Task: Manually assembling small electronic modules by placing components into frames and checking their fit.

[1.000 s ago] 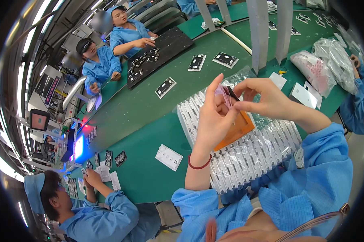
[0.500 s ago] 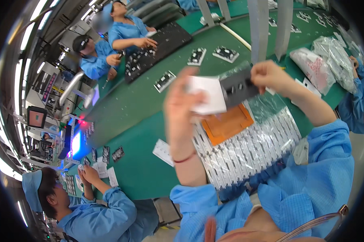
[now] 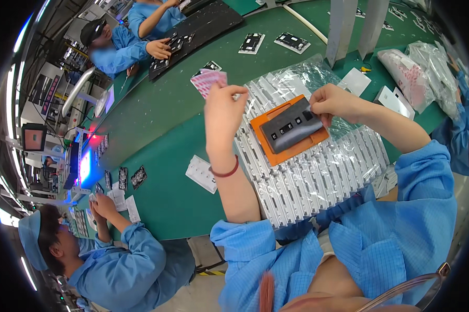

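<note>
dark grey sheet (image 3: 296, 133) with a row of small openings: where is it, and what is around it?

from the left: a co-worker's hands (image 3: 105, 204) are over the left part of the green tabletop (image 3: 161, 208). next, a pale plate (image 3: 202, 174) lies flat. beyond it the left hand (image 3: 225, 117) is raised, a pink-and-white sheet (image 3: 207, 82) at its fingers; i can't make out whether they are clamped on it or only touching.

and the middle?

white ribbed trays (image 3: 317, 182), partly under clear film (image 3: 310, 73), overhang the tabletop's near edge. an orange fixture (image 3: 299, 147) sits angled on them, and the dark grey sheet lies on that.

the right side?

the right hand (image 3: 334, 105) has thumb and fingers together, clamped on the sheet's right end. plastic bags (image 3: 407, 78) lie toward the tabletop's right edge.

what could go wrong?

my judgement: an uneven pull could crease the sheet or turn it askew, since only one end is pinched. the fixture could slide, as the film and ribs look slick. the pink-and-white sheet could land on the black-and-white part (image 3: 212, 65) behind it, should those fingers part.
</note>
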Motion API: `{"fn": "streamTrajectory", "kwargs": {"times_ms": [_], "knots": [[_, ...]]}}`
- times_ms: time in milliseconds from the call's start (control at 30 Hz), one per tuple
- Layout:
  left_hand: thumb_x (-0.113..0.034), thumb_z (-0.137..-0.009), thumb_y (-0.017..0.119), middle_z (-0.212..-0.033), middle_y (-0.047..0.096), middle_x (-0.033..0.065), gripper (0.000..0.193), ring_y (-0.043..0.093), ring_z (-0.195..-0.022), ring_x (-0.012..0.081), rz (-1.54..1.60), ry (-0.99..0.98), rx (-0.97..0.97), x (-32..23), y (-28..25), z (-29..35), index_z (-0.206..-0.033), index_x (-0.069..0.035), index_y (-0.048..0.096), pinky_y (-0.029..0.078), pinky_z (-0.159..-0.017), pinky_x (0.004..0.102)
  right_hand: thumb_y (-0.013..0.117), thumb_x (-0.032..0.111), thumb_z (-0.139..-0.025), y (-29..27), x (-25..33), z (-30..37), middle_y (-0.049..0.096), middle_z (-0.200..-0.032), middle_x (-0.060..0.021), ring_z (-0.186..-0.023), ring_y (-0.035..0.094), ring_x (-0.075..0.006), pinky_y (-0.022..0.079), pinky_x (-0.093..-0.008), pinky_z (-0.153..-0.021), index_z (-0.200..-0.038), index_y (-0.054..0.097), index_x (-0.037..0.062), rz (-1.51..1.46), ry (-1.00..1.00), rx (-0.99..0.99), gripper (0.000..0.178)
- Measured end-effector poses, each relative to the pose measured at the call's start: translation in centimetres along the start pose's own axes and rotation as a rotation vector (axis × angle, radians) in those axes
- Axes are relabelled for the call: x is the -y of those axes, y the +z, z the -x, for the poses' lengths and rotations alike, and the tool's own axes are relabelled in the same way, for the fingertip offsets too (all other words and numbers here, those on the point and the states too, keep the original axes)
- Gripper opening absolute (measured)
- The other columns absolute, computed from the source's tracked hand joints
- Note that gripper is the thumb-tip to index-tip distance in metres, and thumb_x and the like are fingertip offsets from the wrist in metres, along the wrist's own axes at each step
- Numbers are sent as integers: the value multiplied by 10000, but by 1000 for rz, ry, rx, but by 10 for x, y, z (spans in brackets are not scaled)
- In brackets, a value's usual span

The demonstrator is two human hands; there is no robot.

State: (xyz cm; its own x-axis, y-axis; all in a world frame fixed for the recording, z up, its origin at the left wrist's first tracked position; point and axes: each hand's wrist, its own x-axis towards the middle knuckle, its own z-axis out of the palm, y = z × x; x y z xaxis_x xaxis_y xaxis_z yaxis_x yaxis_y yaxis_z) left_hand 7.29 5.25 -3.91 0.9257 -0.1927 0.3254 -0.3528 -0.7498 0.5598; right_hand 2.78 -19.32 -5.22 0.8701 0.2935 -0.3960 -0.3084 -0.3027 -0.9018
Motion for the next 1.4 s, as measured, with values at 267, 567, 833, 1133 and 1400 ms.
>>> {"fn": "streamTrajectory", "kwargs": {"times_ms": [267,567,833,1133,1400], "knots": [[-130,-639,665,-648,622,115,94,608,-641,230,-75,-70,468,6,25,-3,-689,-53,684,478,-596,344,534,87,-730,6,0,-5,552,-580,-45,-469,568,-110,457,-210,-432,-743,546,-35,55,18,-30,123],[-149,-668,689,-566,603,77,158,557,-508,119,34,-207,584,7,24,-8,-672,7,664,423,-500,257,525,71,-735,11,2,-4,570,-607,-61,-491,587,-121,480,-222,-445,-780,546,-50,28,59,-15,131],[-134,-670,677,-557,596,65,144,553,-500,105,56,-245,609,7,26,-9,-672,9,659,408,-481,239,502,15,-750,16,7,-3,577,-703,-95,-509,593,-143,491,-254,-479,-951,526,-55,250,21,60,214],[-151,-657,675,-567,611,81,129,572,-495,142,12,-179,609,6,26,-9,-649,-23,663,443,-511,277,625,-16,-662,33,-24,12,468,-1052,-135,-912,510,-308,449,-360,-754,-1220,384,90,1080,-790,-373,617],[-136,-720,675,-556,567,33,172,500,-483,77,66,-219,657,6,23,-12,-693,29,633,382,-453,218,593,-75,-689,-20,-31,41,469,-1027,-128,-831,517,-251,437,-325,-739,-1006,462,35,748,-1028,-687,361]]}}
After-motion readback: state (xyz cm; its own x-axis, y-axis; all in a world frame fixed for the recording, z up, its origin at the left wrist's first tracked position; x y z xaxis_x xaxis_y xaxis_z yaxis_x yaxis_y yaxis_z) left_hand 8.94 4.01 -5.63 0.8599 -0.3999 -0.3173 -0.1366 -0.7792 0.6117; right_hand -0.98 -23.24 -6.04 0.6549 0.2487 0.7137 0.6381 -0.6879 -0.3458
